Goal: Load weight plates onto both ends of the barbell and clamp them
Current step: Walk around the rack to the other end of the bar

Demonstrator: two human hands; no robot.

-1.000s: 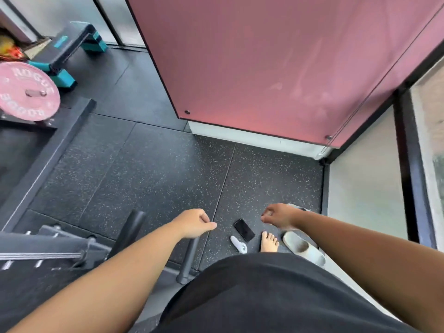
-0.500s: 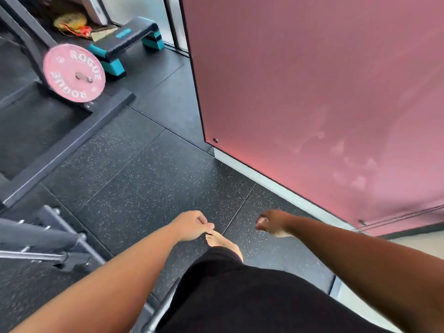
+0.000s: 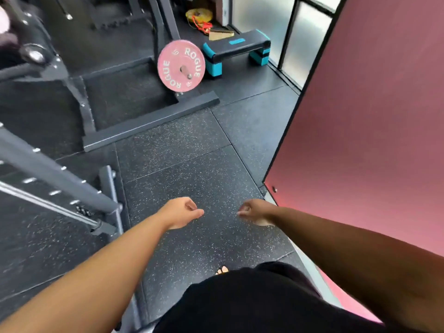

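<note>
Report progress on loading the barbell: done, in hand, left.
Done: nothing visibly loaded or clamped. In hand: nothing; the left hand and right hand are both empty and loosely curled, over the rubber floor. Left: the pink plate sits on the rack ahead, untouched; fetching it, loading both ends and clamping all remain. No clamp is in view.

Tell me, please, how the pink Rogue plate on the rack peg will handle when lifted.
The pink Rogue plate looks like a solid disc, so probably stiff and heavy for its size. Being round, it would likely roll if stood on the floor. It should slide off its peg.
</note>
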